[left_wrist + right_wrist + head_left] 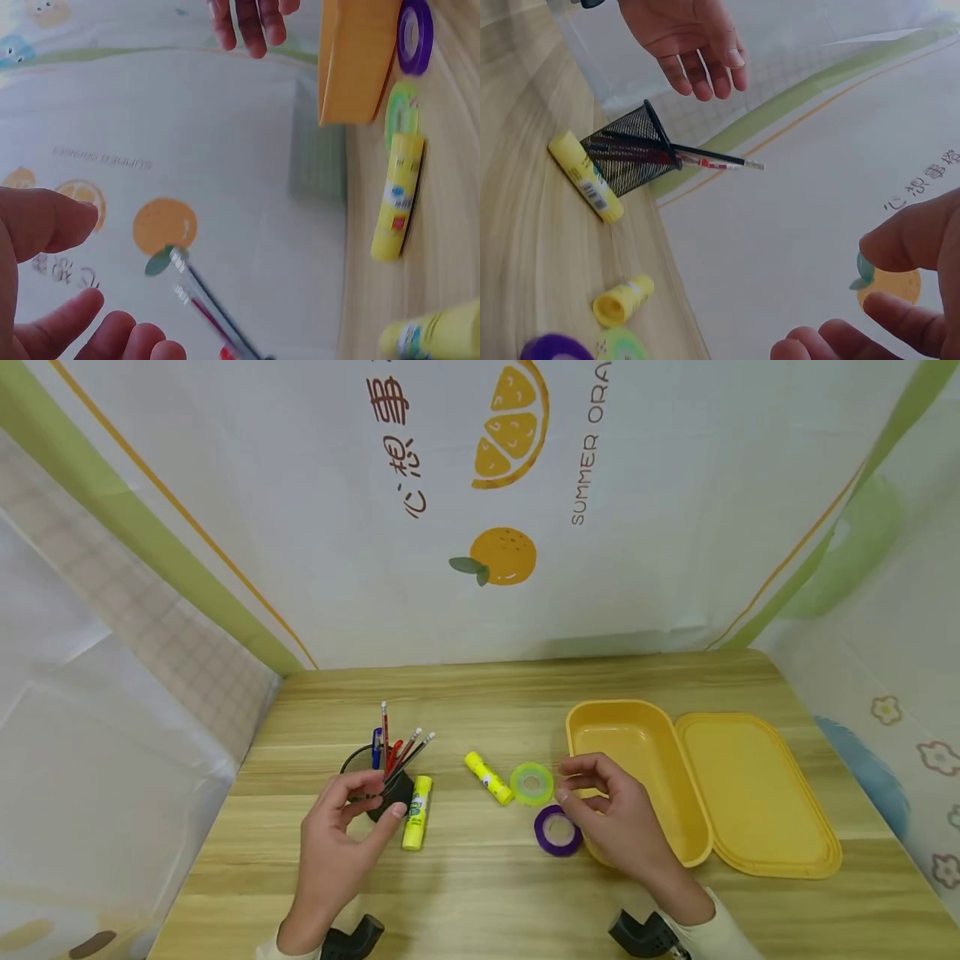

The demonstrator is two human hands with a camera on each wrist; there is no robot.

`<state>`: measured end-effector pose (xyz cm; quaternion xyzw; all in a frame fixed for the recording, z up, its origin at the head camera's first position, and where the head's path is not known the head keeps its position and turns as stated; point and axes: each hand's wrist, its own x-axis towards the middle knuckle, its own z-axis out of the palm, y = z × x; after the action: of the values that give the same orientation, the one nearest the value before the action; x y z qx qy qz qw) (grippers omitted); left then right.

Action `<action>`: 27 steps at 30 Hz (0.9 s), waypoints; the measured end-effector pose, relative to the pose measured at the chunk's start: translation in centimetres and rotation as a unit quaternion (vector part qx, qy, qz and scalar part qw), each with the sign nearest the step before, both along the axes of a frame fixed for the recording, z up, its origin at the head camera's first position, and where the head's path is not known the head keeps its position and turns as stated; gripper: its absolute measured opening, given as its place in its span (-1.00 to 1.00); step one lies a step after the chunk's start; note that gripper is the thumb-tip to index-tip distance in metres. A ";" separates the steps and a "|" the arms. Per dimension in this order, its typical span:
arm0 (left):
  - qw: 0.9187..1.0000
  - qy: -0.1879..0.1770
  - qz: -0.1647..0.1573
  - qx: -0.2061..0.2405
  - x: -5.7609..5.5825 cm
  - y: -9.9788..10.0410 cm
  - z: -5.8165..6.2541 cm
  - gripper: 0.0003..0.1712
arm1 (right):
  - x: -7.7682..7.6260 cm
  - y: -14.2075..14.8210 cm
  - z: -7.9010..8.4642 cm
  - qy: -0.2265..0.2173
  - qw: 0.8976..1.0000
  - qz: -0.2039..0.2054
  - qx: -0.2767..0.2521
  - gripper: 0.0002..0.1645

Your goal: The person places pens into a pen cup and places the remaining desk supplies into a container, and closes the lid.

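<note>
My left hand (pixel 341 839) hovers in front of a black mesh pen holder (pixel 634 150), fingers loosely bent and holding nothing. Pencils (pixel 411 752), a blue pen (pixel 377 748) and something red stand in the holder, which the hand partly covers. A yellow glue stick (pixel 417 814) lies beside it. Over the left edge of a yellow plastic box (pixel 630 739) hangs my right hand (pixel 618 814), relaxed, with nothing in its grasp. Close to its fingertips lie a green tape roll (pixel 517 785) and a purple tape roll (pixel 540 832). Another yellow glue stick (pixel 488 778) lies left of the green roll.
Flat on the table, the box's yellow lid (pixel 761 793) lies against its right side. A white cloth (pixel 637 560) printed with oranges hangs behind the wooden tabletop (pixel 480 893). More cloth hangs at both sides.
</note>
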<state>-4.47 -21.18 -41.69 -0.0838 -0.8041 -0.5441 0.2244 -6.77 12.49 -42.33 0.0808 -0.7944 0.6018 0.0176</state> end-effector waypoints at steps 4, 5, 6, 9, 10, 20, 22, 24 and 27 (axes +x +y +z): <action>0.999 -0.032 -0.036 -0.005 -0.2 1.5 -0.9 -0.51 | 0.9 1.8 -0.3 0.021 1.000 -0.005 -0.008 -0.70; 0.998 -0.042 -0.042 -0.008 -0.3 1.8 -1.2 -0.51 | 1.1 2.3 -0.4 0.026 1.000 -0.007 -0.011 -0.70; 0.997 -0.052 -0.049 -0.008 -0.5 2.2 -1.5 -0.50 | 1.2 2.8 -0.4 0.030 0.999 -0.009 -0.010 -0.70; 0.994 -0.090 -0.065 -0.006 -1.1 3.4 -2.2 -0.48 | 1.3 4.4 -0.3 0.038 0.999 -0.019 -0.002 -0.70; 0.992 -0.104 -0.069 -0.002 -1.3 3.8 -2.5 -0.47 | 1.3 4.9 -0.3 0.038 0.999 -0.023 0.002 -0.69; 0.974 -0.210 -0.075 0.050 -3.5 6.6 -4.8 -0.37 | 1.5 9.9 -0.3 0.033 0.994 -0.091 0.055 -0.60; 0.971 -0.220 -0.077 0.047 -3.8 7.0 -5.2 -0.33 | 1.7 10.9 -0.4 0.024 0.991 -0.115 0.070 -0.58; 0.969 -0.230 -0.082 0.045 -4.0 7.4 -5.6 -0.30 | 2.0 11.7 -0.7 0.015 0.987 -0.139 0.085 -0.57; 0.965 -0.242 -0.086 0.046 -4.4 8.0 -6.0 -0.25 | 2.2 12.5 -1.2 -0.004 0.981 -0.166 0.097 -0.55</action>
<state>-8.89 -13.21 -47.73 -0.0075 -0.7985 -0.6016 -0.0211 -4.59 25.00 -43.48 -0.0533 -0.8515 0.5106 0.1067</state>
